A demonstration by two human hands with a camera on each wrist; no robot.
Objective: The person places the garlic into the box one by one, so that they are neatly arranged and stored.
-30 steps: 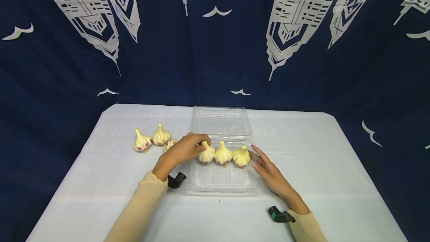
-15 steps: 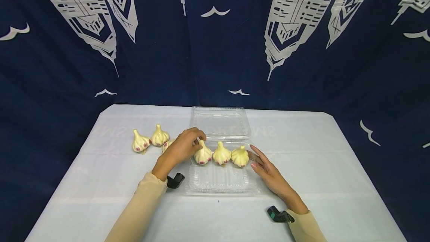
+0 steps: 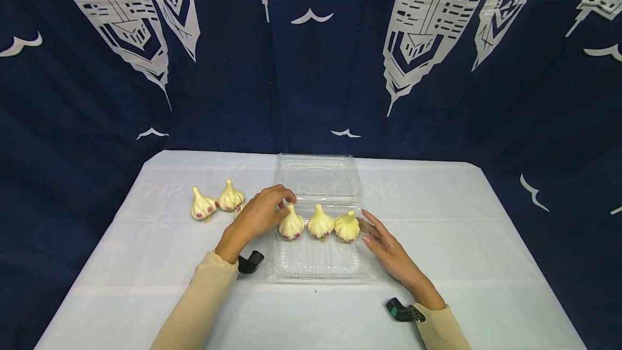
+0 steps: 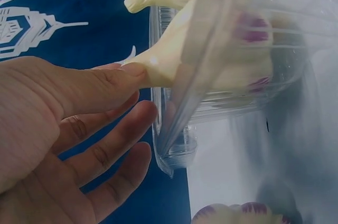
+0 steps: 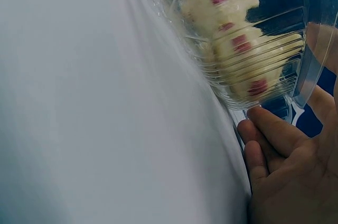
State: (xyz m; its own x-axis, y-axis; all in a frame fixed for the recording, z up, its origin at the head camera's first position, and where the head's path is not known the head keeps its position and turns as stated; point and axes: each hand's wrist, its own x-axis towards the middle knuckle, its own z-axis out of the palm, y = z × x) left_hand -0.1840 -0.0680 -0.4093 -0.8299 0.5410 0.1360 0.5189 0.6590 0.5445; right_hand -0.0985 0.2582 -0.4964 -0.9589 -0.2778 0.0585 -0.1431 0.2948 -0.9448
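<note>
Three garlic bulbs stand in a row along the back of a clear plastic clamshell box (image 3: 316,277): a left bulb (image 3: 291,226), a middle bulb (image 3: 321,222) and a right bulb (image 3: 347,227). My left hand (image 3: 262,213) pinches the neck of the left bulb (image 4: 163,60) between thumb and forefinger, the other fingers loose, as the left wrist view shows. At the box's right side, my right hand (image 3: 391,253) has its fingers extended. In the right wrist view those fingers (image 5: 277,131) lie against or close to the box wall (image 5: 253,71).
The box's lid (image 3: 318,177) lies folded back behind it. Left of the box are more bulbs: a tilted bulb (image 3: 203,204), an upright bulb (image 3: 230,196) and one mostly hidden by my left hand. A white cloth (image 3: 146,263) covers the table, and a dark blue curtain (image 3: 311,85) hangs behind.
The left bulb, held by my left hand, has shifted slightly left and down in the box, opening a small gap from the middle bulb. My right hand stays at the box's side.
</note>
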